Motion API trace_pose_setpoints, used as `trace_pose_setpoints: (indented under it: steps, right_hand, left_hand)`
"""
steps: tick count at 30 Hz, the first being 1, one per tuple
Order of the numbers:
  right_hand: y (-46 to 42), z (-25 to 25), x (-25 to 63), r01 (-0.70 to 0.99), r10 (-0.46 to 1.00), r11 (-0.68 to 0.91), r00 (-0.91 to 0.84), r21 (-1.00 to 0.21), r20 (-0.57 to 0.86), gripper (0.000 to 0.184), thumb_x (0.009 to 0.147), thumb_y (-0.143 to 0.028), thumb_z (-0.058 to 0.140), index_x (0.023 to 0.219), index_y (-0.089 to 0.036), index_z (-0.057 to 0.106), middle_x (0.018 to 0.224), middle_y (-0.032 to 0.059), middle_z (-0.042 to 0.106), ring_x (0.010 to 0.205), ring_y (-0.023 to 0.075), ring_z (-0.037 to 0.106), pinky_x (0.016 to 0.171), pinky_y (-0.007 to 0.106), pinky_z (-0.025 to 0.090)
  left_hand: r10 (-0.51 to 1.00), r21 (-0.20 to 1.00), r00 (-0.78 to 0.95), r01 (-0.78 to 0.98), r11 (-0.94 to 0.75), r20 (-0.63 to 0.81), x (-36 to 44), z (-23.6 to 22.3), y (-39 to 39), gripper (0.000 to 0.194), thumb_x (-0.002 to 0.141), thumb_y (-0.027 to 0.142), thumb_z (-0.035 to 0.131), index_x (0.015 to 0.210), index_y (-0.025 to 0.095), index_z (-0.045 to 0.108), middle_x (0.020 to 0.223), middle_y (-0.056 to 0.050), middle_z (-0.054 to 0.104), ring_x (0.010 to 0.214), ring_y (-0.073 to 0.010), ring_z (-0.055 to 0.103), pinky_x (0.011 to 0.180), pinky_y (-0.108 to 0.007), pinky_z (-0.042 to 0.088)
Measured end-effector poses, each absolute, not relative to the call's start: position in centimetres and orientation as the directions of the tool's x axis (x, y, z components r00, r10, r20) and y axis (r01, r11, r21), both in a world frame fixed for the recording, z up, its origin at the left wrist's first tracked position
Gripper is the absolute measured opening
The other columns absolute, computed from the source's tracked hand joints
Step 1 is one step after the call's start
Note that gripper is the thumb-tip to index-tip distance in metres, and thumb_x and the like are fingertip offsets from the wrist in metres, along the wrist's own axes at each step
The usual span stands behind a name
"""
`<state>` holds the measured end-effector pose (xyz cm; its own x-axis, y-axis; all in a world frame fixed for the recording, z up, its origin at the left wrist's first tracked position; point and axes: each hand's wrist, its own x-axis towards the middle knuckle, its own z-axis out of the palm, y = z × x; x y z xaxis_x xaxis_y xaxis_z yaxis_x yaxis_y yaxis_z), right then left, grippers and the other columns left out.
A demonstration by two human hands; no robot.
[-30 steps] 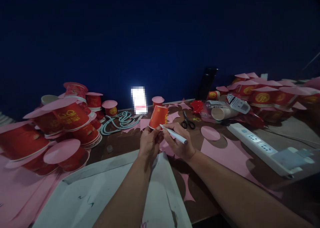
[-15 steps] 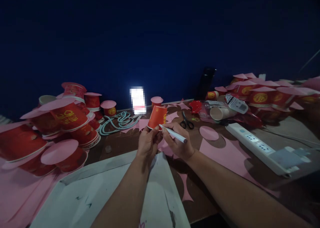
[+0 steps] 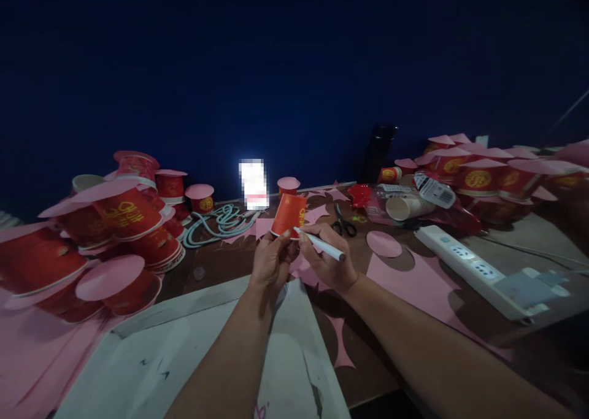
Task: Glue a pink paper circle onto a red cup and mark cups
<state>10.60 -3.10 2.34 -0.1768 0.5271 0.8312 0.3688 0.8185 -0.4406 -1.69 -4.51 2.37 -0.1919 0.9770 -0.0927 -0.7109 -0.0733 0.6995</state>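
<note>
My left hand (image 3: 272, 261) is closed on the rim of a red paper cup (image 3: 288, 214) with gold print, held tilted above the brown table (image 3: 221, 262). My right hand (image 3: 326, 261) grips a white pen (image 3: 321, 245) with its tip against the cup's rim. Below both hands lie pink paper scraps (image 3: 307, 274) and a white sheet (image 3: 193, 357).
Piles of red cups with pink paper lids (image 3: 115, 222) fill the left; more stand at the far right (image 3: 478, 173). Black scissors (image 3: 343, 222), a pink paper disc (image 3: 384, 243), a white power strip (image 3: 473, 262), a coiled cable (image 3: 221, 221) and a bright phone screen (image 3: 254, 184) sit behind.
The cup has turned slightly in my left hand, so less gold print shows; the pen tip stays at its rim. Otherwise nothing has moved.
</note>
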Motion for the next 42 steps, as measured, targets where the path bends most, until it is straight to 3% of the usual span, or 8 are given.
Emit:
trace_pose_setpoints:
  steps: [18, 27, 31, 36, 42]
  right_hand:
    - [-3.1, 2.6, 10.6, 0.357, 0.558, 0.802, -0.161, -0.479, 0.814, 0.011, 0.086, -0.022, 0.055, 0.095, -0.020, 0.060, 0.089, 0.0056, 0.067, 0.081, 0.0168, 0.065, 0.073, 0.030, 0.051]
    - [-2.9, 2.2, 10.6, 0.350, 0.564, 0.801, -0.164, -0.487, 0.809, 0.012, 0.086, -0.022, 0.056, 0.097, -0.019, 0.060, 0.091, 0.0062, 0.067, 0.083, 0.0172, 0.065, 0.074, 0.030, 0.052]
    - [-2.6, 2.0, 10.8, 0.314, 0.580, 0.795, -0.140, -0.519, 0.803, 0.017, 0.088, -0.025, 0.055, 0.103, -0.020, 0.060, 0.096, 0.0068, 0.067, 0.086, 0.0175, 0.065, 0.078, 0.032, 0.053]
    - [-2.0, 1.8, 11.1, 0.270, 0.645, 0.750, -0.093, -0.604, 0.759, 0.027, 0.093, -0.026, 0.046, 0.118, -0.023, 0.056, 0.104, 0.0071, 0.065, 0.085, 0.0171, 0.065, 0.080, 0.035, 0.054]
    - [-1.6, 1.9, 11.0, 0.370, 0.571, 0.802, -0.250, -0.468, 0.782, 0.025, 0.086, -0.023, 0.056, 0.110, -0.023, 0.057, 0.099, 0.0075, 0.063, 0.093, 0.0210, 0.060, 0.083, 0.036, 0.051]
  left_hand:
    - [0.982, 0.666, -0.162, -0.744, -0.054, -0.102, -1.8, 2.4, -4.5, 0.031, 0.059, 0.017, 0.078, 0.082, 0.013, 0.058, 0.074, -0.002, 0.065, 0.060, -0.0079, 0.060, 0.057, -0.018, 0.047]
    - [0.975, 0.657, -0.192, -0.750, -0.076, -0.107, -1.6, 2.3, -4.4, 0.028, 0.059, 0.016, 0.078, 0.070, 0.014, 0.053, 0.068, 0.000, 0.062, 0.058, -0.0074, 0.059, 0.057, -0.018, 0.048]
    - [0.952, 0.612, -0.270, -0.781, -0.126, -0.148, -1.6, 1.9, -4.1, 0.024, 0.061, 0.010, 0.076, 0.068, 0.015, 0.053, 0.068, 0.000, 0.062, 0.063, -0.0084, 0.061, 0.064, -0.019, 0.051]
    - [0.896, 0.533, -0.318, -0.838, -0.114, -0.308, -1.8, 1.8, -3.8, 0.015, 0.068, 0.006, 0.068, 0.071, 0.015, 0.055, 0.071, -0.002, 0.063, 0.068, -0.0106, 0.063, 0.072, -0.026, 0.054]
    - [0.901, 0.496, -0.305, -0.860, -0.122, -0.307, -1.9, 2.1, -3.9, 0.010, 0.072, 0.004, 0.063, 0.074, 0.013, 0.058, 0.073, -0.005, 0.065, 0.068, -0.0126, 0.065, 0.070, -0.025, 0.054]
